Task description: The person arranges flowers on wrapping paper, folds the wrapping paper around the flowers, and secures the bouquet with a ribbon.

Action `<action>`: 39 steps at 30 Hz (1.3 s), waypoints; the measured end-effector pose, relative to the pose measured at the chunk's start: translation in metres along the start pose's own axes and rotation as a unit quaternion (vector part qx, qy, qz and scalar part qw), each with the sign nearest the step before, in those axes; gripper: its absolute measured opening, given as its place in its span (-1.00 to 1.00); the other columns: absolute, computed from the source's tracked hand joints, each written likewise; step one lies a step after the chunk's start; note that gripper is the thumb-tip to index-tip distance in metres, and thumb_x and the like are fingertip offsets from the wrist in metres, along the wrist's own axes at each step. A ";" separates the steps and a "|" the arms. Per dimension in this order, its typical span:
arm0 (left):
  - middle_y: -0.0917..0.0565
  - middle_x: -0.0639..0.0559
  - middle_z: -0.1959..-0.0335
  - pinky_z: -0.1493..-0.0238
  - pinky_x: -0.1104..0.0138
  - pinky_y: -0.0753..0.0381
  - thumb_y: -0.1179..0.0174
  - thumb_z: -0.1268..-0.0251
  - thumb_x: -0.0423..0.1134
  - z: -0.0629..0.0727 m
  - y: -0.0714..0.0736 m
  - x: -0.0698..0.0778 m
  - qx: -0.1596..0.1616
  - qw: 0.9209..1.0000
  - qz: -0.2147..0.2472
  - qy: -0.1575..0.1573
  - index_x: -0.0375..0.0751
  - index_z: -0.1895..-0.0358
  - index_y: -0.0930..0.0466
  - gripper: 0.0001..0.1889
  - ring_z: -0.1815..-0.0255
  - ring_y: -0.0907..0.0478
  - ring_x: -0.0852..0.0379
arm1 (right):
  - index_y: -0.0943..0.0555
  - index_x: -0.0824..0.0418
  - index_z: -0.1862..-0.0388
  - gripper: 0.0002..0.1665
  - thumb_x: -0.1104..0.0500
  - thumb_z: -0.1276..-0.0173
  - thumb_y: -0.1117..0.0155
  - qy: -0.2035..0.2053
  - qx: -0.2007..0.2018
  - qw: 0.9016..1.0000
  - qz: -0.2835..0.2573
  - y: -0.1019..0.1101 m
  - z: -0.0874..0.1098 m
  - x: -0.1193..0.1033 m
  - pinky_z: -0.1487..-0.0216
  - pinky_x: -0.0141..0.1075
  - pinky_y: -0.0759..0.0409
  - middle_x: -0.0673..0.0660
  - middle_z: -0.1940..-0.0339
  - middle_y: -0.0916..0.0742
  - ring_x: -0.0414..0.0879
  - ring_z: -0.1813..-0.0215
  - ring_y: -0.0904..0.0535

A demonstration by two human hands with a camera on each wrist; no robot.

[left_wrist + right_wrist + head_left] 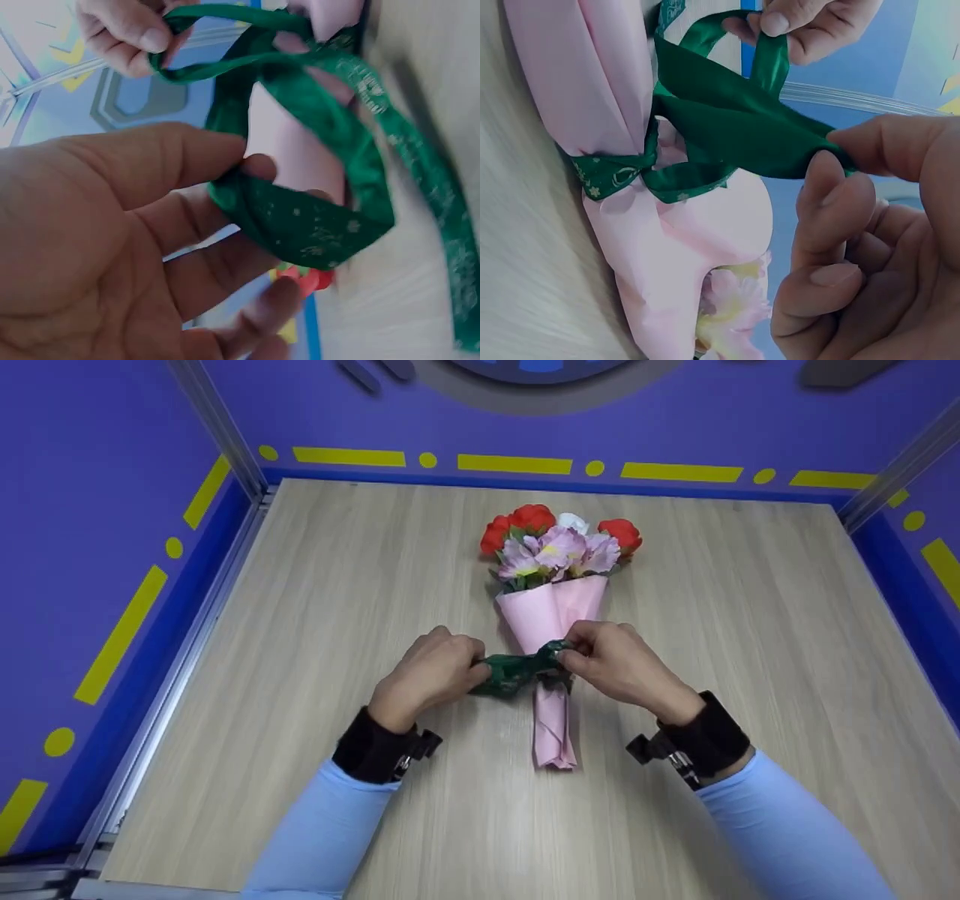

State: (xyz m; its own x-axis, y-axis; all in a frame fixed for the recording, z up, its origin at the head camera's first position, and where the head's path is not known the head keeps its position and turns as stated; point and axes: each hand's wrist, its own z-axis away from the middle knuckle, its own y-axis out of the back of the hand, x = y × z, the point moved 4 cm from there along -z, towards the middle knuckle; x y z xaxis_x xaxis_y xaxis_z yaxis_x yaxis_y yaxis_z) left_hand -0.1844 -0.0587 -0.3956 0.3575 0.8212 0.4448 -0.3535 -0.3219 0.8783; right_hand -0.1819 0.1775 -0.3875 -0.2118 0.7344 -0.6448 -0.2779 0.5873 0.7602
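A bouquet in pink wrapping paper [531, 619] lies on the table, its red, lilac and white flowers [559, 547] pointing away from me. Around its narrow waist runs a green satin ribbon [508, 672] with a pale printed pattern. My left hand [435, 671] pinches one loop of the ribbon between thumb and index finger, left of the bouquet. Over the paper, my right hand [621, 661] pinches another loop with thumb and fingertips. In the right wrist view, a knotted band of ribbon [615, 174] hugs the paper. A loose ribbon tail [442, 195] hangs in the left wrist view.
The wood-grain table [337, 585] extends around the bouquet. Blue panels [360, 416] with yellow marks stand behind and at both sides, joined by metal rails [217, 427]. Each wrist wears a black strap [375, 746] with a small mount.
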 end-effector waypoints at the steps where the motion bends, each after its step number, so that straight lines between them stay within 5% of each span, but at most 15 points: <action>1: -0.36 0.16 0.63 0.46 0.30 -0.22 -0.17 -0.48 -0.23 0.001 0.001 0.000 -0.006 1.000 0.000 0.008 -0.03 0.61 -0.36 -0.61 0.49 -0.32 0.09 | -0.71 0.18 0.30 -0.90 0.22 -0.44 -0.31 -0.003 0.002 1.000 -0.005 0.000 0.000 0.000 0.45 -0.31 -0.36 0.00 0.52 -0.65 -0.13 0.46 -0.45; 7: -0.48 0.08 0.55 0.49 0.31 -0.39 -0.05 -0.64 -0.18 0.002 -0.007 0.005 -0.063 0.996 0.032 0.054 -0.07 0.50 -0.45 -0.63 0.54 -0.47 0.12 | -0.70 0.18 0.31 -0.89 0.21 -0.44 -0.33 -0.011 0.011 1.000 -0.022 -0.001 -0.002 0.001 0.42 -0.32 -0.38 0.00 0.51 -0.64 -0.13 0.44 -0.47; 11: -0.57 0.03 0.45 0.49 0.29 -0.60 -0.02 -0.70 -0.12 -0.002 -0.024 0.022 -0.103 0.985 0.134 0.047 -0.11 0.30 -0.54 -0.71 0.58 -0.68 0.13 | -0.70 0.16 0.31 -0.88 0.17 -0.45 -0.36 -0.013 0.011 1.000 -0.024 -0.003 -0.001 -0.001 0.42 -0.32 -0.39 -0.01 0.50 -0.63 -0.13 0.43 -0.47; 15: -0.68 0.00 0.37 0.36 0.22 -0.76 -0.03 -0.70 -0.14 -0.005 -0.039 0.043 -0.140 0.958 0.251 0.011 -0.12 0.06 -0.55 -0.83 0.46 -0.81 0.02 | -0.70 0.16 0.30 -0.88 0.16 -0.46 -0.37 -0.016 0.011 0.999 -0.035 -0.003 -0.001 -0.001 0.43 -0.32 -0.40 0.00 0.48 -0.65 -0.12 0.43 -0.48; 18: -0.79 -0.13 0.24 0.13 0.08 -0.82 0.02 -0.68 -0.30 -0.004 -0.049 0.053 -0.193 0.920 0.341 -0.005 -0.19 -0.03 -0.49 -0.89 0.20 -0.85 -0.13 | -0.72 0.16 0.30 -0.89 0.18 -0.46 -0.38 -0.013 0.013 0.999 -0.040 -0.003 -0.001 -0.001 0.43 -0.32 -0.43 0.01 0.47 -0.70 -0.13 0.42 -0.52; 20: -0.82 -0.21 0.19 0.08 0.00 -0.81 0.06 -0.65 -0.39 -0.004 -0.053 0.056 -0.212 0.906 0.365 -0.010 -0.23 0.00 -0.48 -0.89 0.12 -0.84 -0.19 | -0.73 0.17 0.30 -0.89 0.18 -0.45 -0.39 -0.010 0.016 0.999 -0.040 -0.003 -0.001 -0.001 0.41 -0.32 -0.46 0.02 0.46 -0.73 -0.13 0.41 -0.55; 22: -0.81 -0.21 0.22 0.15 0.10 -0.83 0.04 -0.63 -0.40 -0.005 -0.054 0.056 -0.200 0.919 0.338 -0.022 -0.26 0.04 -0.53 -0.87 0.18 -0.84 -0.14 | -0.74 0.17 0.29 -0.91 0.19 -0.44 -0.40 -0.009 0.017 0.999 -0.040 -0.003 -0.001 -0.001 0.40 -0.31 -0.48 0.03 0.44 -0.75 -0.13 0.40 -0.57; 25: -0.79 -0.10 0.38 0.42 0.32 -0.71 -0.08 -0.57 -0.33 -0.010 -0.053 0.050 -0.141 0.963 0.230 -0.029 -0.22 0.23 -0.64 -0.83 0.45 -0.78 0.04 | -0.75 0.17 0.27 -0.93 0.21 -0.44 -0.39 -0.007 0.014 0.999 -0.041 -0.004 -0.001 -0.001 0.38 -0.31 -0.49 0.04 0.41 -0.76 -0.13 0.38 -0.56; 27: -0.75 -0.04 0.44 0.50 0.39 -0.56 -0.14 -0.52 -0.30 -0.012 -0.052 0.046 -0.108 0.980 0.167 -0.019 -0.19 0.35 -0.66 -0.79 0.54 -0.69 0.14 | -0.75 0.16 0.25 -0.95 0.22 -0.43 -0.38 -0.005 0.010 0.999 -0.039 -0.004 -0.001 -0.001 0.38 -0.31 -0.48 0.04 0.40 -0.75 -0.12 0.37 -0.55; 31: -0.75 -0.04 0.29 0.34 0.30 -0.57 -0.22 -0.44 -0.26 -0.013 -0.048 0.038 -0.075 0.990 0.122 0.015 -0.20 0.13 -0.63 -0.90 0.38 -0.65 0.12 | -0.75 0.17 0.19 -0.95 0.25 -0.41 -0.38 -0.001 0.004 0.999 -0.032 -0.005 -0.001 0.000 0.39 -0.31 -0.46 0.05 0.39 -0.73 -0.11 0.38 -0.54; 35: -0.59 -0.13 -0.20 0.08 0.20 -0.62 -0.32 -0.38 -0.17 -0.016 -0.045 0.037 -0.034 0.989 0.140 0.034 -0.17 -0.41 -0.35 -0.41 0.11 -0.58 0.04 | -0.71 0.19 0.09 -0.85 0.29 -0.37 -0.41 0.002 -0.004 1.000 -0.030 -0.005 -0.001 -0.001 0.39 -0.32 -0.48 0.05 0.36 -0.74 -0.12 0.37 -0.56; 39: -0.43 -0.12 -0.30 0.04 0.21 -0.60 -0.38 -0.33 -0.18 -0.023 -0.042 0.046 0.005 0.987 0.161 -0.002 -0.08 -0.59 -0.22 -0.20 0.06 -0.53 0.04 | -0.67 0.21 0.01 -0.76 0.32 -0.37 -0.43 0.018 -0.007 0.999 -0.040 -0.006 0.001 -0.003 0.33 -0.33 -0.56 0.07 0.31 -0.76 -0.12 0.31 -0.63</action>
State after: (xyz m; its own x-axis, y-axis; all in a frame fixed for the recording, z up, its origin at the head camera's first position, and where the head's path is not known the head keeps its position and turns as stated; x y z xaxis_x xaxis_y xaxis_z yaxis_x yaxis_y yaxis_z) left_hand -0.1732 0.0033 -0.4165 0.2320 0.6740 0.7014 -0.4412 -0.5697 0.6934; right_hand -0.1789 0.1719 -0.3895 -0.2212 0.6733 -0.7055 -0.3073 0.6385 0.7056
